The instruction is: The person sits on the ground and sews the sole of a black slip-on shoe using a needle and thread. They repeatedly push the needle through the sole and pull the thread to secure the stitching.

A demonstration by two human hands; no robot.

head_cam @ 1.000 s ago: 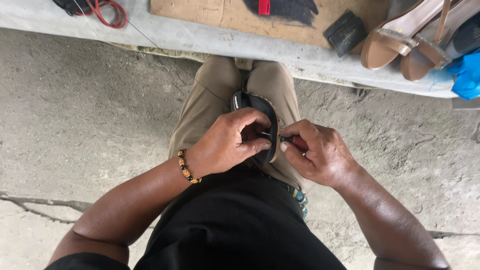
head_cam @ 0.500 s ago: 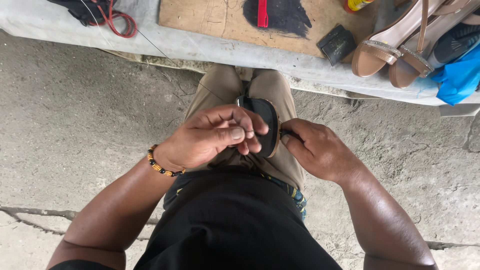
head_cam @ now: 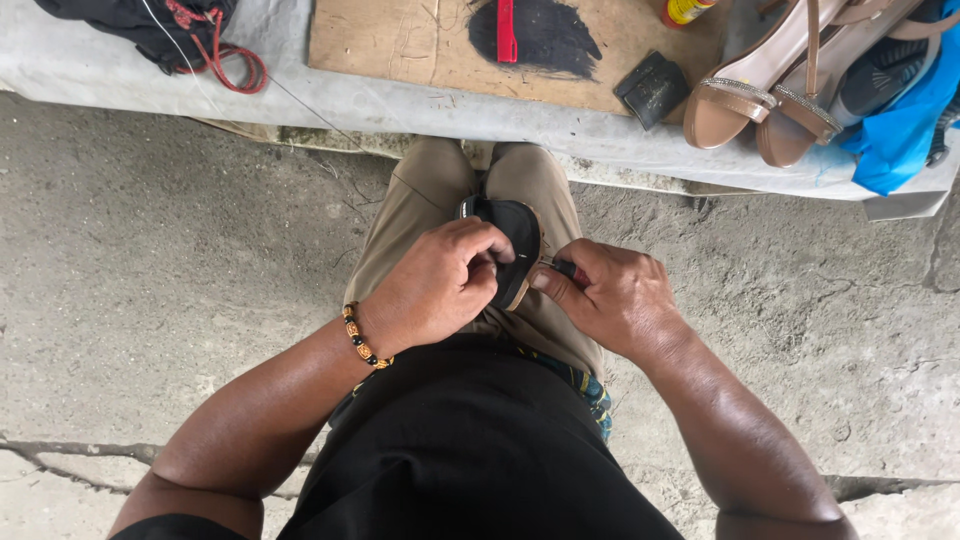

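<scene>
Black sole piece [head_cam: 515, 245], dark on its face with a pale tan edge, oval and slightly curved, resting on the person's knees between both hands. The left hand [head_cam: 435, 285] is curled around its near side, fingers clenched over the rim and pressing it down against the thighs. The right hand [head_cam: 610, 295] is closed on a small tool [head_cam: 560, 267]; only a thin metal tip and a dark reddish stub of handle show, the tip meeting the pale edge just beside the left fingertips. Risk, as judged from this pose: the tip points toward the left hand's fingers, so a slip off the hard edge could drive it into them or into the trouser leg beneath. The piece has no clamp, only the knees and one grip, and could twist or slide under a push. Beyond the hands, well apart, a desk [head_cam: 400, 100] carries a wooden board [head_cam: 400, 45], a small black block [head_cam: 652, 88] and tan sandals [head_cam: 770, 95].
</scene>
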